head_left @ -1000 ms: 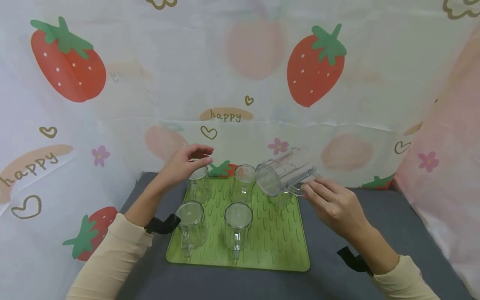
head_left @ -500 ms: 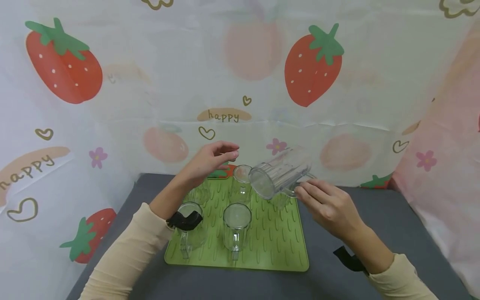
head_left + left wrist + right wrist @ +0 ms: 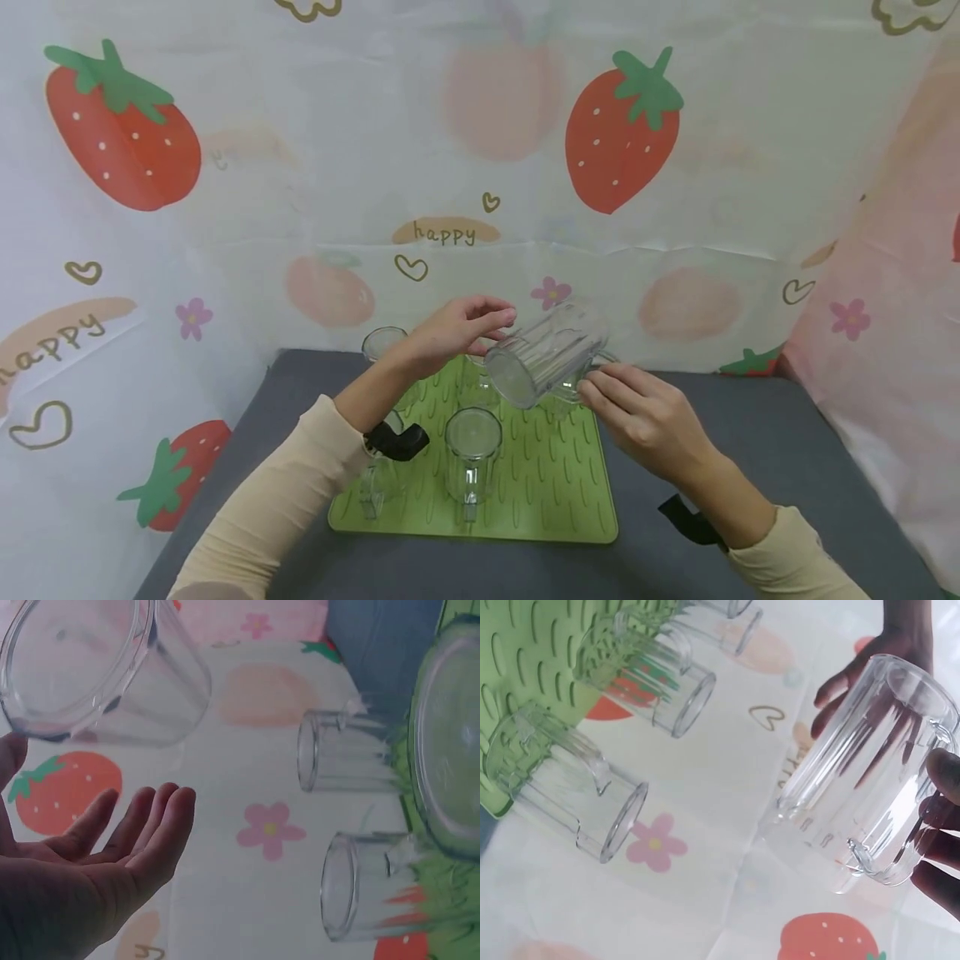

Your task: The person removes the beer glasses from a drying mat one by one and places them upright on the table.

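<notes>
My right hand (image 3: 652, 425) grips a clear mug (image 3: 547, 350) by its handle, tilted in the air above the back of a green ribbed mat (image 3: 555, 500). Beside the mug's left side is my left hand (image 3: 461, 329), its fingers loosely bent; in the left wrist view the thumb overlaps the mug's edge, but contact cannot be told. Several similar mugs stand on the mat, seemingly bottom-up: one front middle (image 3: 472, 467), one front left (image 3: 378, 483) partly behind my left wrist, one back left (image 3: 385, 337), one back middle (image 3: 480, 383). Another, back right (image 3: 585, 787), is mostly hidden in the head view.
The mat lies on a dark grey table (image 3: 675, 550). Behind stands a white curtain (image 3: 337, 125) printed with strawberries, hearts and flowers, with a pinkish stretch at the right. Black straps (image 3: 397, 440) circle both wrists.
My left hand has moved right, from over the back left mug to beside the held mug. My right hand has brought the held mug slightly left and lower, still tilted.
</notes>
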`<action>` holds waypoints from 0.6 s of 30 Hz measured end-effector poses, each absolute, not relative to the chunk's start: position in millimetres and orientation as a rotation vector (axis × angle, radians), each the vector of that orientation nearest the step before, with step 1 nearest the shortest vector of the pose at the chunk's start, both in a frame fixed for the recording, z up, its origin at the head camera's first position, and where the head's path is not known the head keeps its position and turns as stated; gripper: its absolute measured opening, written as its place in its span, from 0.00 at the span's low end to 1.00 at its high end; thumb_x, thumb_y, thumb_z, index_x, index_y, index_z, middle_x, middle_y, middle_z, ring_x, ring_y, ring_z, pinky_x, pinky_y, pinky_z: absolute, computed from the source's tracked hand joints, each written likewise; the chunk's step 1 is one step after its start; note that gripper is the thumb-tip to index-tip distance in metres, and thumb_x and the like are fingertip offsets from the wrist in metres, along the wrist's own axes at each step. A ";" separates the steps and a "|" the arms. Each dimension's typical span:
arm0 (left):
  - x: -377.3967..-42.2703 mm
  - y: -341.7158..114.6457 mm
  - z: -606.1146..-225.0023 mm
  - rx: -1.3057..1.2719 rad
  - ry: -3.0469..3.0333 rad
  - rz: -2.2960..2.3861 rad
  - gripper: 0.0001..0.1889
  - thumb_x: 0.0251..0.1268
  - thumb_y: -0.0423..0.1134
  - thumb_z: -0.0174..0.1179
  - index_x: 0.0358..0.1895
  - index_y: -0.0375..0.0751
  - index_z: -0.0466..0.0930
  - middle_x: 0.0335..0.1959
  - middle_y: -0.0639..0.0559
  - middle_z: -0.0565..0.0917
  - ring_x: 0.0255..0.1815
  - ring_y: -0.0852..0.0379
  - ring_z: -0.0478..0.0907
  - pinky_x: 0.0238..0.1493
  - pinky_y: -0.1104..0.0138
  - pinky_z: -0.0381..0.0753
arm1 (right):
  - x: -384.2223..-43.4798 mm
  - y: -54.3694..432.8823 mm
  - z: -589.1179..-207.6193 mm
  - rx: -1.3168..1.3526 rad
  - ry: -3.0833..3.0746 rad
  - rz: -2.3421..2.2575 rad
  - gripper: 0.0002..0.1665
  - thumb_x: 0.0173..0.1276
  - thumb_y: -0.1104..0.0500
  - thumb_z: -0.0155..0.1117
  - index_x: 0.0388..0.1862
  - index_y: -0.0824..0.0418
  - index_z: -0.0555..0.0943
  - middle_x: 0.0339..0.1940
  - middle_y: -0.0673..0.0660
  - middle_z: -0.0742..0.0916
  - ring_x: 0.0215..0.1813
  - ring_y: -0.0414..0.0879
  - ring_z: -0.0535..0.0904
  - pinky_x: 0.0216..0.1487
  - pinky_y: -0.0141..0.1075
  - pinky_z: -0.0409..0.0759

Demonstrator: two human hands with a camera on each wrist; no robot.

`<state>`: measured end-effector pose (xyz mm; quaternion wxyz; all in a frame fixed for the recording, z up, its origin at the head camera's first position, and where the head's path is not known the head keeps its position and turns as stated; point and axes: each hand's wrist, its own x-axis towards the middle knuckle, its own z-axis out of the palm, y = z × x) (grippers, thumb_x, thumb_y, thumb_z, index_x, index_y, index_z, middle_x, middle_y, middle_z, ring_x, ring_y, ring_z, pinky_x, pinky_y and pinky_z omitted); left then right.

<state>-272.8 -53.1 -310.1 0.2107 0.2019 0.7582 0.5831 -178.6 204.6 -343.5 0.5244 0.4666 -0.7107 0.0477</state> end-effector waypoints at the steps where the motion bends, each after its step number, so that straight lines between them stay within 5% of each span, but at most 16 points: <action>1: -272.5 -50.7 -310.1 0.553 2.080 1.620 0.26 0.76 0.48 0.50 0.69 0.37 0.66 0.67 0.41 0.72 0.67 0.44 0.71 0.63 0.52 0.76 | -178.7 204.1 -343.6 1.120 -1.699 0.114 0.16 0.75 0.67 0.52 0.33 0.65 0.87 0.30 0.57 0.89 0.34 0.52 0.85 0.33 0.40 0.85; 9: -273.4 -39.3 -313.0 0.488 1.861 1.598 0.32 0.77 0.52 0.44 0.72 0.31 0.60 0.73 0.38 0.65 0.68 0.43 0.72 0.53 0.58 0.84 | -178.5 200.6 -342.1 1.145 -1.712 0.088 0.16 0.74 0.67 0.51 0.35 0.65 0.87 0.31 0.58 0.90 0.35 0.52 0.85 0.35 0.40 0.84; 18: -276.9 -36.1 -320.8 0.404 1.714 1.575 0.31 0.77 0.49 0.45 0.71 0.28 0.60 0.69 0.34 0.70 0.44 0.56 0.84 0.45 0.62 0.86 | -174.9 201.3 -346.0 1.144 -1.782 0.035 0.19 0.77 0.64 0.48 0.37 0.65 0.88 0.32 0.57 0.90 0.37 0.51 0.85 0.39 0.39 0.85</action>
